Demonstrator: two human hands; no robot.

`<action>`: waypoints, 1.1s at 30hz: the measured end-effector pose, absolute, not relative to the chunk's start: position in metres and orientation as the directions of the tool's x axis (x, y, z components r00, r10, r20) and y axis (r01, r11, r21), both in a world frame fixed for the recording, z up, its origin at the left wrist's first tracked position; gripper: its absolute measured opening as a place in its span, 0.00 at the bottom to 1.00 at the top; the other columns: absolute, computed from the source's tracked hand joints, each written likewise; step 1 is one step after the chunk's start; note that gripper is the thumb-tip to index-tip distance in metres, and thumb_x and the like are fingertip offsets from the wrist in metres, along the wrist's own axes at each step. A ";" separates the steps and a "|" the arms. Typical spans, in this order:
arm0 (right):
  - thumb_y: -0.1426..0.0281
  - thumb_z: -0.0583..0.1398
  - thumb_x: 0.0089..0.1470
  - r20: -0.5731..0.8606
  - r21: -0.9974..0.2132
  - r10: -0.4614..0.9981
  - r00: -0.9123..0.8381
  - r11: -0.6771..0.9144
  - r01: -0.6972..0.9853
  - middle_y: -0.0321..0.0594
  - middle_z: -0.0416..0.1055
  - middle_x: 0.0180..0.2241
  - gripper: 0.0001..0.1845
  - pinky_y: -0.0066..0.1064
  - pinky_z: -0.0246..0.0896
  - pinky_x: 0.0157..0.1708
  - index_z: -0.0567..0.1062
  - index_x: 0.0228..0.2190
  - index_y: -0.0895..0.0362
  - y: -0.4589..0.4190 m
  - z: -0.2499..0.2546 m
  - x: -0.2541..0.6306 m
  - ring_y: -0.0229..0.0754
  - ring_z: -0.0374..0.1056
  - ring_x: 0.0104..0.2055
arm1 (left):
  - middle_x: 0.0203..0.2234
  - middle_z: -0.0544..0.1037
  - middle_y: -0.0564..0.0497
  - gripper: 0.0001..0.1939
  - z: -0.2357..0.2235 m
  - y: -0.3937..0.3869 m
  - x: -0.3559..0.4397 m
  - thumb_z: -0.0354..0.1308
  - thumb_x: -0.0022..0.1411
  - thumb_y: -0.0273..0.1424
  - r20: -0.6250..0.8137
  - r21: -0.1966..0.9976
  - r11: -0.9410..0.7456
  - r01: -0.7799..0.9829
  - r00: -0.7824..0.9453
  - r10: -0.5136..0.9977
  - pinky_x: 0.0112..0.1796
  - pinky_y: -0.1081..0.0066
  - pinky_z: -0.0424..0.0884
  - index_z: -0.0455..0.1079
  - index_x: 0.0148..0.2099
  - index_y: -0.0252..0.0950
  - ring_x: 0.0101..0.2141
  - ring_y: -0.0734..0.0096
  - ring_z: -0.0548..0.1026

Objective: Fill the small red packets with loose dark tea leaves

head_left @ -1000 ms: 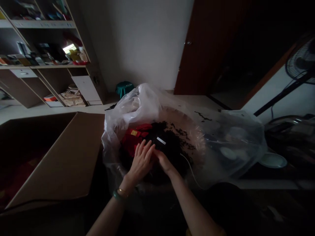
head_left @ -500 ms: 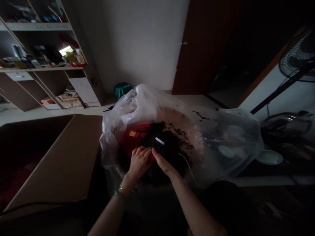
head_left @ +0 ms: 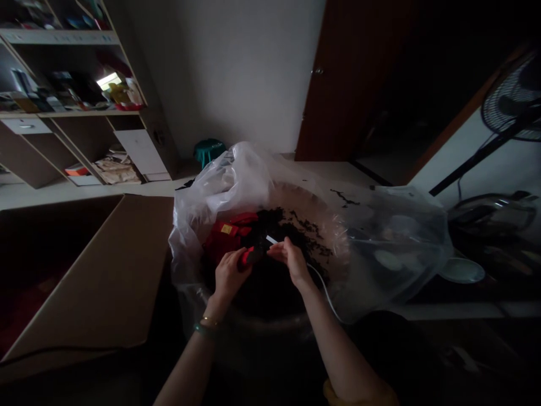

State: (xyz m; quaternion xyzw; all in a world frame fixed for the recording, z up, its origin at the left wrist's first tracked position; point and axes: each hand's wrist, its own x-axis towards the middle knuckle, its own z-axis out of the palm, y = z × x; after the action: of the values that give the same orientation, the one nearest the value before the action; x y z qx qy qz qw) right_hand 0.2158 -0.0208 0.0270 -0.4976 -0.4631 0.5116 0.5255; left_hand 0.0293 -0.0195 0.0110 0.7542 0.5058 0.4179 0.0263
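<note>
My left hand (head_left: 230,275) is closed around a small red packet (head_left: 247,256), whose dark end points to the right. Fingers of my right hand (head_left: 292,260) stretch leftward, slightly apart, with nothing visible in them. They partly cover a narrow white strip (head_left: 270,239) on the dark heap. Both hands are over a wide round container lined with clear plastic (head_left: 338,248). Dark loose leaf-like bits (head_left: 310,228) fill much of it. At its left side lie red packets (head_left: 220,242), one with a yellow label. The shadowed near part of the heap is hard to make out.
An open cardboard box (head_left: 97,276) stands at the left, with red things dim inside. A white cable (head_left: 325,287) runs over the container's right rim. Right are a pale dish (head_left: 462,270) and a fan (head_left: 511,101). Shelves (head_left: 71,113) and a teal bin (head_left: 209,151) are behind.
My hands, close together before, have moved apart. The left has drawn slightly left with the red packet, now more visible. The right has moved up and right, partly covering the white strip.
</note>
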 end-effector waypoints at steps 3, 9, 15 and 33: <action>0.51 0.50 0.57 0.124 -0.944 0.991 -0.046 0.132 0.304 0.47 0.78 0.36 0.26 0.43 0.64 0.47 0.78 0.33 0.57 -0.015 0.016 0.212 0.50 0.73 0.42 | 0.36 0.79 0.48 0.18 0.008 -0.015 0.024 0.64 0.49 0.31 0.619 0.570 -0.407 0.714 -0.047 0.784 0.40 0.65 0.74 0.72 0.45 0.37 0.36 0.63 0.77; 0.60 0.61 0.51 -0.007 -0.511 0.943 -0.332 0.282 0.812 0.59 0.51 0.63 0.39 0.43 0.46 0.61 0.59 0.60 0.65 0.006 0.013 0.203 0.54 0.45 0.66 | 0.35 0.78 0.48 0.19 0.002 -0.014 0.021 0.64 0.49 0.36 0.620 0.680 -0.333 0.654 -0.269 0.737 0.38 0.66 0.75 0.72 0.44 0.37 0.35 0.64 0.77; 0.45 0.66 0.34 -0.299 -0.315 0.879 -0.372 0.278 0.908 0.62 0.29 0.66 0.67 0.56 0.40 0.59 0.40 0.65 0.58 0.053 0.026 0.180 0.68 0.27 0.67 | 0.35 0.77 0.48 0.20 0.002 -0.014 0.022 0.64 0.49 0.37 0.611 0.694 -0.317 0.646 -0.297 0.734 0.39 0.66 0.75 0.72 0.45 0.37 0.35 0.65 0.77; 0.53 0.64 0.44 -0.083 -0.101 0.847 -0.525 0.517 0.850 0.52 0.66 0.52 0.38 0.53 0.47 0.55 0.65 0.54 0.57 0.002 0.016 0.145 0.59 0.57 0.56 | 0.35 0.77 0.48 0.20 0.002 -0.015 0.020 0.64 0.49 0.37 0.616 0.691 -0.310 0.653 -0.307 0.725 0.38 0.68 0.74 0.72 0.45 0.37 0.35 0.66 0.77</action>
State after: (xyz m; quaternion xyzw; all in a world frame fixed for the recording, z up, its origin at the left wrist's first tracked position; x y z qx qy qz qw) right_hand 0.1448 0.0018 0.0159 -0.4874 -0.8707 0.0643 -0.0117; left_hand 0.0198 -0.0145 0.0019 0.5876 0.5864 0.5566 0.0324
